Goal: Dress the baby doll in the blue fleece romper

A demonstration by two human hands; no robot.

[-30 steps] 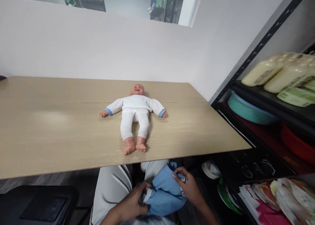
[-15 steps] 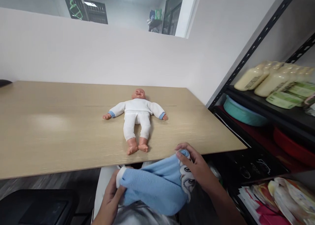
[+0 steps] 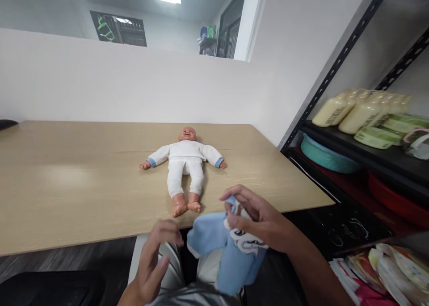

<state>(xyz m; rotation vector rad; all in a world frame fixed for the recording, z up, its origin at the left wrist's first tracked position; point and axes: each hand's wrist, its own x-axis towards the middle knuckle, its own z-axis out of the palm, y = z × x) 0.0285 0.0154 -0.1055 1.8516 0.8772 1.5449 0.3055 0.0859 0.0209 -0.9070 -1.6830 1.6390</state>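
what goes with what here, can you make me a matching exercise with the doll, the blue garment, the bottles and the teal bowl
Things:
1. doll
2. blue garment
3. bottles
4. teal bowl

Places:
a. on the upper shelf
b. held in the right hand
c. lying face up on the table
d. on the shelf below the bottles

Pairs: 1-c, 2-b, 3-a, 4-d

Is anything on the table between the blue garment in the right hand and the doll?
Nothing visible. The right hand holds the garment at the table's near edge, just short of the doll's feet; only bare tabletop lies between.
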